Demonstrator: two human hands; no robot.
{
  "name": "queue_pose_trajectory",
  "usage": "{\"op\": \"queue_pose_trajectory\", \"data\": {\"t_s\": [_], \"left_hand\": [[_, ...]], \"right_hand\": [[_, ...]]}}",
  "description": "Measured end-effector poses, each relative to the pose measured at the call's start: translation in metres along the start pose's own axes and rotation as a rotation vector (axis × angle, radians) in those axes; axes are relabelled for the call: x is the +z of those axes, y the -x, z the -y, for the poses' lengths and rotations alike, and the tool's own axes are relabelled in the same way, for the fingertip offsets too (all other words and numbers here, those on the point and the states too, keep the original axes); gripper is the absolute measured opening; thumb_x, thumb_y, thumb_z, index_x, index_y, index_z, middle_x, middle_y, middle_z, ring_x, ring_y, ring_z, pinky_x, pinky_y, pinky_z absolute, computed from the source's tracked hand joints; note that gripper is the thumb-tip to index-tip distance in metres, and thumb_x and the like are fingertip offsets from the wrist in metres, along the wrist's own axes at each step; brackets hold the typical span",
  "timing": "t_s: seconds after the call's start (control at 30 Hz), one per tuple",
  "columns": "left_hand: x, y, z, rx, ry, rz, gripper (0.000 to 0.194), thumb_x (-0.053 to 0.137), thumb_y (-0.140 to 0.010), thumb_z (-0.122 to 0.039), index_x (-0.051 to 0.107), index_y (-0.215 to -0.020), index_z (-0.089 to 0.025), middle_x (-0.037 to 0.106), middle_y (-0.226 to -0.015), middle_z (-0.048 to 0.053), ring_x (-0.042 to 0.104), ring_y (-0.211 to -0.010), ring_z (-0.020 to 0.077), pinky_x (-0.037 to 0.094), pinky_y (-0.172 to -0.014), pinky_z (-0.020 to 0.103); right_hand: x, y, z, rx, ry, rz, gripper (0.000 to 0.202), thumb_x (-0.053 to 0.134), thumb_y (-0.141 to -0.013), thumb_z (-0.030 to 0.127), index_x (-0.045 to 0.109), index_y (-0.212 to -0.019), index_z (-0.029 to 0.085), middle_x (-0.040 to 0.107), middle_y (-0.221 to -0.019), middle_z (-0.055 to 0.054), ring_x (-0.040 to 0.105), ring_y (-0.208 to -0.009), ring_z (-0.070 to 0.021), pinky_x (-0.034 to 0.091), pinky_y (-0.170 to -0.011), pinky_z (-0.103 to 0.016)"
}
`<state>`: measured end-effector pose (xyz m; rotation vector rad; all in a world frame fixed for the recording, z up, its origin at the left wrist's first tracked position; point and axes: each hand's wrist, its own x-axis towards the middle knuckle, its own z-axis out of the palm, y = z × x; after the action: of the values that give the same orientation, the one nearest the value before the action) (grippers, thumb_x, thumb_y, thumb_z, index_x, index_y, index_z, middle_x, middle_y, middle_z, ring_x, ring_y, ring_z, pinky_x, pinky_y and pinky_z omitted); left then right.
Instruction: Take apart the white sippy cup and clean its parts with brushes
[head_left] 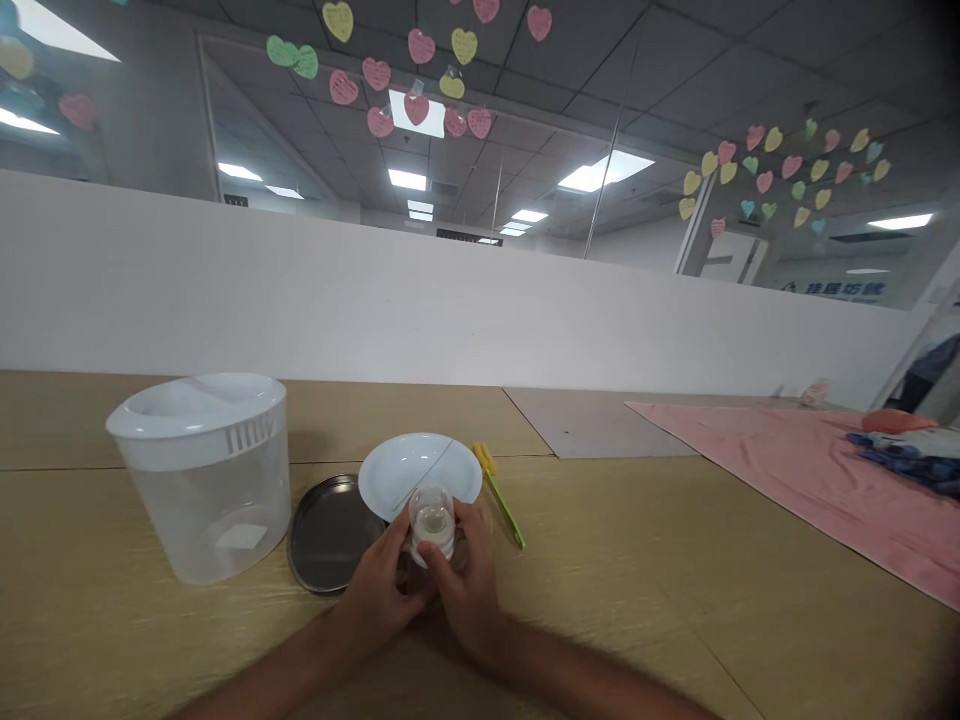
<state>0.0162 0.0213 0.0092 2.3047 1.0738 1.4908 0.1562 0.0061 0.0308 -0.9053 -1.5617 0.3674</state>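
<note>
A small clear and white container (433, 522) is held between both hands, in front of a white plate (420, 465). My left hand (381, 590) is closed around its left side. My right hand (469, 580) grips its right side, the thumb lying across the front. A round dark metal tray (330, 535) lies just left of my left hand. To the right of the plate rests a green stick with a yellow head (504, 500). What is inside the container is too small to tell.
A large translucent bucket with a white lid (206, 480) stands at the left. At the right, a pink cloth (817, 470) covers part of the table, with folded blue fabric (907, 465) on it. A grey sheet (592, 425) lies at the back, before a white wall (450, 320).
</note>
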Motion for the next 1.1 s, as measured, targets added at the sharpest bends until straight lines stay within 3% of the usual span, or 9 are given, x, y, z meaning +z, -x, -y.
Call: {"op": "queue_pose_trajectory", "data": {"t_s": [0.13,0.23,0.33,0.47,0.6,0.83,0.93,1.0,1.1], "left_hand": [[-0.001,-0.004,-0.005,-0.033,0.01,0.03,0.053,0.06,-0.075,-0.032,0.044,-0.124,-0.019,0.065,-0.105,0.008,0.065,-0.09,0.0227,0.055,-0.075,0.031],[-0.002,-0.004,-0.005,-0.012,-0.015,0.038,0.063,0.062,-0.075,-0.034,0.037,-0.131,-0.02,0.061,-0.115,0.01,0.062,-0.098,0.0237,0.054,-0.081,0.032],[-0.003,-0.004,-0.004,0.029,-0.036,0.035,0.071,0.064,-0.076,-0.035,0.03,-0.136,-0.021,0.056,-0.124,0.012,0.059,-0.105,0.0245,0.051,-0.087,0.034],[-0.004,-0.006,-0.005,0.077,-0.037,0.031,0.071,0.063,-0.078,-0.038,0.028,-0.137,-0.021,0.056,-0.123,0.011,0.06,-0.105,0.0232,0.051,-0.089,0.033],[-0.005,-0.006,-0.007,0.073,-0.046,0.049,0.069,0.062,-0.078,-0.037,0.028,-0.136,-0.02,0.056,-0.123,0.012,0.058,-0.108,0.024,0.051,-0.089,0.032],[-0.006,-0.007,-0.009,0.139,-0.108,0.005,0.068,0.06,-0.08,-0.04,0.029,-0.136,-0.019,0.056,-0.122,0.013,0.058,-0.108,0.0247,0.051,-0.087,0.034],[-0.007,-0.01,-0.009,0.228,-0.243,-0.057,0.066,0.06,-0.079,-0.043,0.033,-0.134,-0.017,0.056,-0.122,0.015,0.054,-0.113,0.0282,0.046,-0.095,0.041],[-0.007,-0.012,-0.009,0.25,-0.302,-0.062,0.067,0.061,-0.078,-0.044,0.033,-0.134,-0.017,0.058,-0.12,0.015,0.053,-0.113,0.0289,0.04,-0.099,0.046],[-0.004,-0.011,-0.004,0.221,-0.306,-0.057,0.07,0.062,-0.076,-0.041,0.031,-0.134,-0.017,0.058,-0.121,0.013,0.056,-0.109,0.0273,0.038,-0.101,0.047]], "right_hand": [[-0.003,-0.007,0.01,-0.061,0.033,-0.038,0.042,0.06,-0.081,0.038,0.051,-0.119,0.024,0.056,-0.112,-0.007,0.052,-0.104,-0.0221,0.042,-0.089,-0.037],[-0.006,-0.024,0.014,0.015,-0.04,-0.15,0.048,0.058,-0.081,0.039,0.046,-0.125,0.023,0.054,-0.115,-0.008,0.051,-0.103,-0.021,0.043,-0.087,-0.034],[-0.011,-0.048,0.005,0.152,-0.111,-0.227,0.054,0.057,-0.081,0.038,0.04,-0.13,0.021,0.057,-0.104,-0.006,0.052,-0.085,-0.0159,0.045,-0.076,-0.029],[-0.015,-0.067,-0.029,0.291,-0.059,-0.051,0.059,0.059,-0.075,0.029,0.043,-0.129,0.015,0.058,-0.082,-0.002,0.048,-0.065,-0.0129,0.042,-0.061,-0.025],[-0.013,-0.065,-0.052,0.237,0.064,0.03,0.053,0.059,-0.072,0.024,0.05,-0.123,0.015,0.06,-0.076,-0.001,0.052,-0.069,-0.0152,0.042,-0.068,-0.029],[-0.015,-0.065,-0.051,0.202,0.16,0.07,0.036,0.059,-0.075,0.028,0.06,-0.108,0.014,0.063,-0.072,-0.002,0.055,-0.069,-0.0182,0.042,-0.074,-0.036],[-0.018,-0.063,-0.045,0.131,0.182,0.073,0.027,0.053,-0.082,0.037,0.064,-0.096,0.017,0.064,-0.072,-0.003,0.056,-0.075,-0.0202,0.042,-0.077,-0.037],[-0.02,-0.06,-0.034,0.096,0.082,0.059,0.032,0.042,-0.089,0.041,0.064,-0.091,0.018,0.063,-0.072,-0.003,0.056,-0.076,-0.0188,0.043,-0.075,-0.035],[-0.022,-0.052,-0.012,-0.048,-0.042,0.14,0.034,0.036,-0.092,0.041,0.062,-0.095,0.019,0.062,-0.08,-0.004,0.056,-0.078,-0.0165,0.045,-0.073,-0.031]]}}
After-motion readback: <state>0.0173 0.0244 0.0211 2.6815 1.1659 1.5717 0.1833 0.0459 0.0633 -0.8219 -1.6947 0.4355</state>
